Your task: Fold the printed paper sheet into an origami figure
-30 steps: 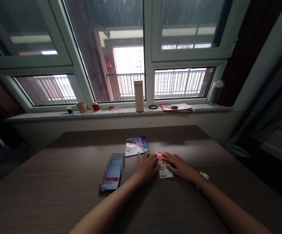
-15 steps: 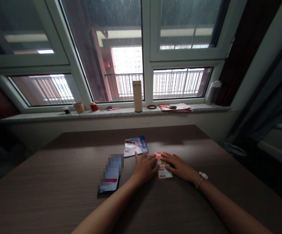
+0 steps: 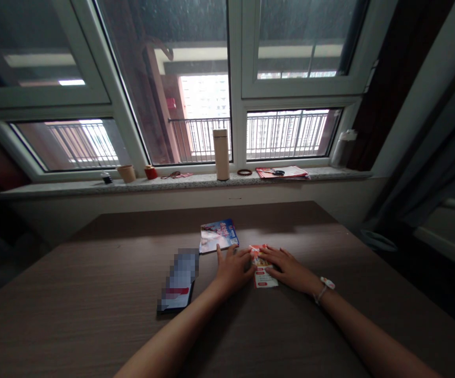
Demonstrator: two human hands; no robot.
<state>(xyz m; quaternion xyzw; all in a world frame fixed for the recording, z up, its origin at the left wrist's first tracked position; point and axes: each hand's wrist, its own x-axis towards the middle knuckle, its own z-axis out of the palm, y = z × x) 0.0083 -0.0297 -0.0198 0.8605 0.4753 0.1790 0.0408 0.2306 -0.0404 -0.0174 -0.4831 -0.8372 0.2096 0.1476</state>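
Observation:
A small red and white printed leaflet (image 3: pixel 265 278) lies flat on the brown wooden table (image 3: pixel 93 283). My left hand (image 3: pixel 233 268) rests at its left edge, fingers spread and fingertips touching the paper. From the other side my right hand (image 3: pixel 288 268), with a bracelet on the wrist, lays its outstretched fingers over the leaflet's right edge and upper part. Beyond my left hand is a blue and pink printed booklet (image 3: pixel 219 236), close to the fingertips. To the left of that hand lies a phone (image 3: pixel 179 281), its screen blurred out.
Behind the table runs a stone windowsill (image 3: pixel 199 182). On it stand a beige thermos (image 3: pixel 221 155), a paper cup (image 3: pixel 126 174), a red spool-like item (image 3: pixel 150 172), a dark bracelet (image 3: pixel 245 172) and scissors (image 3: pixel 277 172) on a stack of papers (image 3: pixel 296 172). A grey bottle (image 3: pixel 344 148) stands at the right end.

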